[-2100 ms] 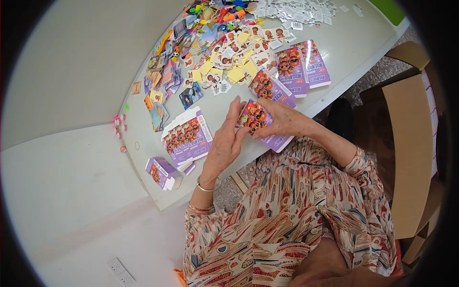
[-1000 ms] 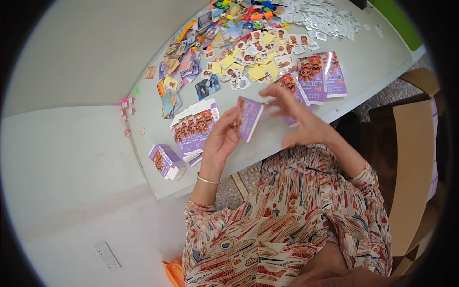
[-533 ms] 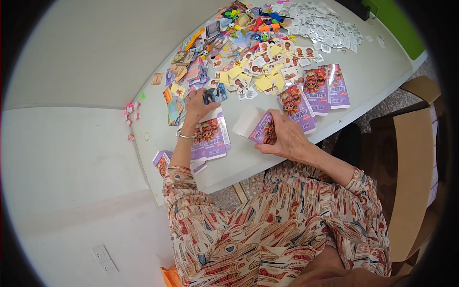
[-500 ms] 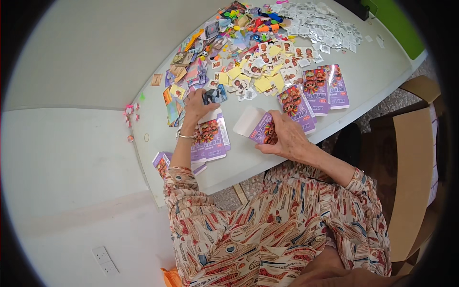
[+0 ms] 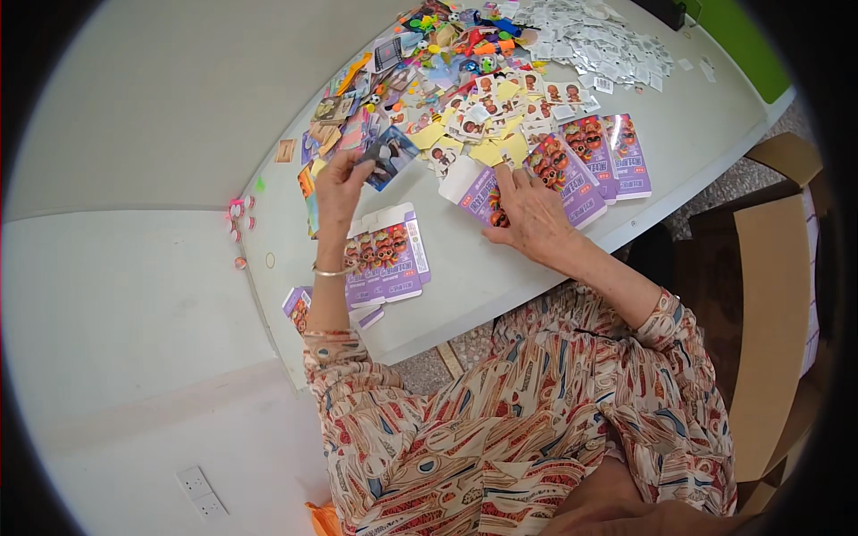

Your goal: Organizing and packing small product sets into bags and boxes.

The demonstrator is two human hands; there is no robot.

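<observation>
My left hand [image 5: 338,192] pinches a dark blue picture card [image 5: 391,159] by its left edge, lifted a little over the table. My right hand [image 5: 534,214] grips a small purple cardboard box [image 5: 483,198] whose white end flap [image 5: 458,179] stands open toward the left. The fingers lie over the box's printed face, with the thumb at its lower edge; the inside of the box is hidden. Below my left hand lies a stack of flat purple boxes [image 5: 384,263]. More purple boxes [image 5: 585,147] overlap in a row to the right of my right hand.
Across the far table lie heaps of small coloured toys [image 5: 483,49], yellow and white stickers [image 5: 492,125] and silvery packets [image 5: 585,45]. Loose cards [image 5: 335,112] pile up at the left. A wall [image 5: 134,286] borders the table's left side. An opened carton [image 5: 769,339] stands at the right.
My left hand has raised the card and turned it more into view. My right hand has shifted slightly, its fingers now straighter over the box, which lies nearer the row of boxes.
</observation>
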